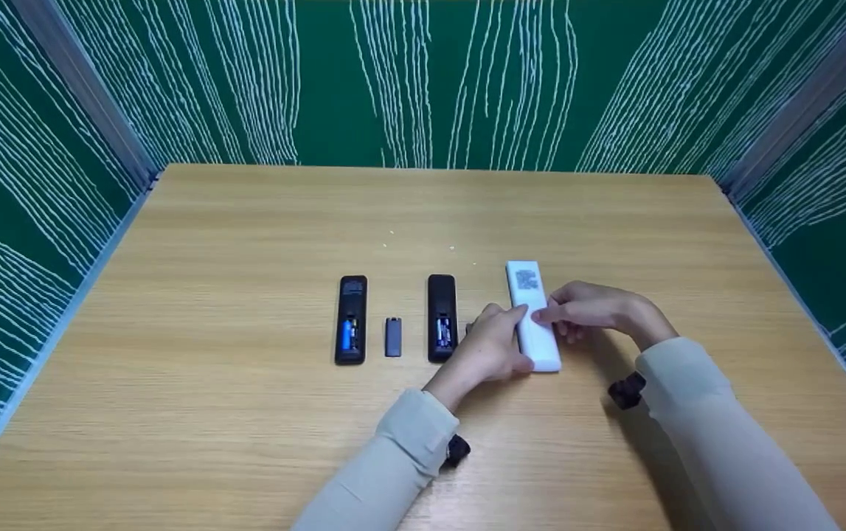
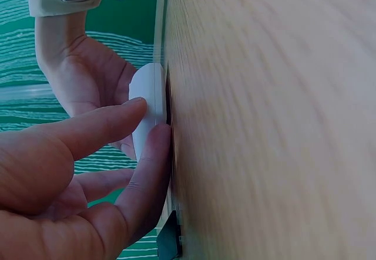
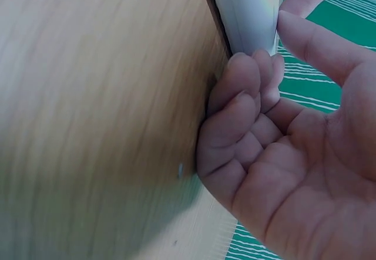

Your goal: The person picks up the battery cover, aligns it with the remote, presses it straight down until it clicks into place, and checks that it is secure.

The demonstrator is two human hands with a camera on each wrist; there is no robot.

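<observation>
A white remote [image 1: 538,339] with a printed patch near its far end lies back up on the table, tilted slightly. My left hand [image 1: 493,346] grips its left side and near end. From the right, my right hand [image 1: 588,308] holds it, thumb on top and the other fingers curled at its edge. In the left wrist view the left thumb and a finger pinch the remote [image 2: 147,93]. The right wrist view shows the right fingers [image 3: 238,78] bent against the remote's [image 3: 247,13] side, close to the tabletop.
Left of the hands lie two black remotes [image 1: 351,292] [image 1: 441,293] with batteries showing in their compartments. A small dark cover [image 1: 393,337] sits between them. Another dark piece is mostly hidden behind my left hand. Small white specks dot the table [image 1: 260,243]; green walls stand around it.
</observation>
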